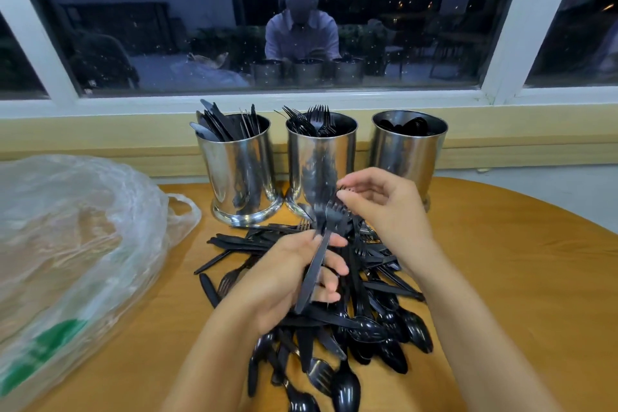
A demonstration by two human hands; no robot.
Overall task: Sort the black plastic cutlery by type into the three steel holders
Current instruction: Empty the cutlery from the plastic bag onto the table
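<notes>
Left hand clutches a fork bundle; right hand pinches its tines (wooden table, plastic bag left, dark window beyond).

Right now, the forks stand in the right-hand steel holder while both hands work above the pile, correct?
No. The head view shows the forks standing in the middle holder; the right-hand holder has spoons. The left hand and right hand do work above the pile.

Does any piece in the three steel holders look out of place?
Perhaps. The left holder holds knives, but thin prongs like fork tines stand among them near its right side, while the forks are in the middle holder. The prongs are too small to be sure.
</notes>
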